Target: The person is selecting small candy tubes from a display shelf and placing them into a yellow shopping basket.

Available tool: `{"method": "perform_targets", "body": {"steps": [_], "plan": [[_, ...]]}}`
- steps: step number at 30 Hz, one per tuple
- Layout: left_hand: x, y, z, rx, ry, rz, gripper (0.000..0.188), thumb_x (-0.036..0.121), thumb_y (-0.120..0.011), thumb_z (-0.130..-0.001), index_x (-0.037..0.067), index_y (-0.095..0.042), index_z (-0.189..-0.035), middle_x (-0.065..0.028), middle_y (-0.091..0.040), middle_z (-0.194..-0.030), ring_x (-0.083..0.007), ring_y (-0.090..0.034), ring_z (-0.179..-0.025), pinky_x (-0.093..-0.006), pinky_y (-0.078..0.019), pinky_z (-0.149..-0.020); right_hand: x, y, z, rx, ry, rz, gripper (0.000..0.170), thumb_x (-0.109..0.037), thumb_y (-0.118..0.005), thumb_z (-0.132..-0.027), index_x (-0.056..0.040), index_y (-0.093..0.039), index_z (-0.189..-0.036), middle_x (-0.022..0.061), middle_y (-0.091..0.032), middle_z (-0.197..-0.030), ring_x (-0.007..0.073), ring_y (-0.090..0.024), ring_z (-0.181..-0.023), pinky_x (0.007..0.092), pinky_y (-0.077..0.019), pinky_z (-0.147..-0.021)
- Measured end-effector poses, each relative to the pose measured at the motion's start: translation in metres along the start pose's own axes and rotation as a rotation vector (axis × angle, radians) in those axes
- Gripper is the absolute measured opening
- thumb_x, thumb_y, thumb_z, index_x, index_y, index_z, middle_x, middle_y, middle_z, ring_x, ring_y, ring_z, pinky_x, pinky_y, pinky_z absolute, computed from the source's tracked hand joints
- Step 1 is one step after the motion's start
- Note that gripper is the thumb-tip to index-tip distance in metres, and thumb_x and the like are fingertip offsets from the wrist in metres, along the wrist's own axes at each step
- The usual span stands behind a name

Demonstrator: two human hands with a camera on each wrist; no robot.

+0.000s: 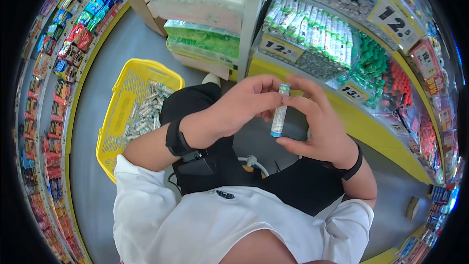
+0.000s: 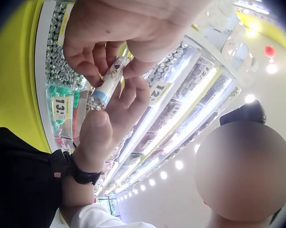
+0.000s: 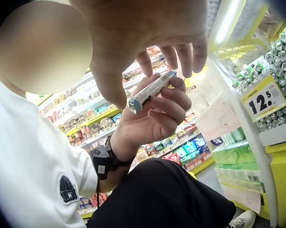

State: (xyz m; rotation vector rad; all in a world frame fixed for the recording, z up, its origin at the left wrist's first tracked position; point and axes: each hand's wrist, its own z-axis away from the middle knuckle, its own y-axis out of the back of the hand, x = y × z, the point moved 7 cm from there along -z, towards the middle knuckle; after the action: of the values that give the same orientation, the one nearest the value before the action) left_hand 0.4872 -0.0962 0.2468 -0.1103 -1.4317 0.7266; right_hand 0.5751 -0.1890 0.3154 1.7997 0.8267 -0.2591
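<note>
My left hand (image 1: 239,102) pinches a wrapped candy roll (image 1: 279,117) near its upper end, between thumb and fingers. The roll is slim and whitish, with light blue bands at both ends and a twisted clear tip. In the left wrist view dark print shows on its wrapper (image 2: 112,78). Around the roll's other side, my right hand (image 1: 320,122) hovers with fingers spread and loosely bent, its thumb close to the lower end. The right wrist view shows a gap between the right fingers (image 3: 183,59) and the roll (image 3: 152,92).
A yellow basket (image 1: 110,132) holding many similar rolls stands on the floor at left. Ahead, a shelf carries bins of wrapped rolls (image 1: 312,32) with price tags (image 1: 281,48). Tissue packs (image 1: 205,39) sit beside it. Snack shelves (image 1: 58,83) line the far left.
</note>
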Motion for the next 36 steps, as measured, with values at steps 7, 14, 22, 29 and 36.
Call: {"method": "perform_targets", "body": {"steps": [7,14,22,29,36], "plan": [[0.001,-0.019,-0.024,-0.013,0.034,0.016,0.024,0.025,-0.058,-0.095,0.006,-0.059,-0.110,0.0024,-0.056,-0.092,-0.0045,-0.052,-0.077,-0.0233,-0.0429,-0.068,0.009,0.022,0.005,0.108,0.001,0.048,0.071,-0.019,-0.083,-0.066,-0.0089,-0.049,-0.127,0.0191,-0.046,-0.134,0.0383,-0.049,-0.120,0.0448,-0.0424,-0.099],[0.019,-0.043,-0.044,-0.050,-0.017,0.036,0.019,0.021,-0.055,-0.096,0.008,-0.058,-0.110,0.0029,-0.059,-0.093,-0.0049,-0.056,-0.081,-0.0235,-0.0463,-0.071,0.010,0.047,0.006,0.215,-0.013,0.131,0.073,-0.021,-0.084,-0.065,-0.0089,-0.049,-0.127,0.0191,-0.047,-0.134,0.0390,-0.050,-0.118,0.0455,-0.0430,-0.098],[0.011,-0.033,-0.045,-0.020,-0.049,0.020,0.021,0.021,-0.053,-0.096,0.009,-0.057,-0.113,0.0011,-0.058,-0.097,-0.0075,-0.055,-0.086,-0.0257,-0.0443,-0.075,0.009,0.044,0.005,0.238,-0.019,0.196,0.065,-0.022,-0.083,-0.064,-0.0090,-0.053,-0.121,0.0187,-0.049,-0.130,0.0376,-0.052,-0.114,0.0458,-0.0437,-0.095],[0.059,-0.001,-0.039,0.166,-0.494,-0.268,0.048,0.012,-0.053,-0.088,0.007,-0.042,-0.134,-0.0063,-0.049,-0.125,-0.0158,-0.053,-0.104,-0.0301,-0.0453,-0.083,0.003,0.043,0.004,0.191,0.018,0.177,0.056,-0.026,-0.081,-0.066,-0.0090,-0.058,-0.114,0.0188,-0.051,-0.130,0.0369,-0.053,-0.111,0.0464,-0.0439,-0.093],[0.090,0.004,-0.041,0.248,-0.752,-0.400,0.078,0.004,-0.056,-0.083,0.009,-0.018,-0.151,-0.0086,-0.020,-0.154,-0.0246,-0.036,-0.127,-0.0327,-0.0432,-0.091,-0.022,0.042,-0.004,0.112,0.167,0.259,0.051,-0.030,-0.080,-0.069,-0.0099,-0.059,-0.111,0.0185,-0.050,-0.131,0.0353,-0.055,-0.109,0.0448,-0.0447,-0.089]]}}
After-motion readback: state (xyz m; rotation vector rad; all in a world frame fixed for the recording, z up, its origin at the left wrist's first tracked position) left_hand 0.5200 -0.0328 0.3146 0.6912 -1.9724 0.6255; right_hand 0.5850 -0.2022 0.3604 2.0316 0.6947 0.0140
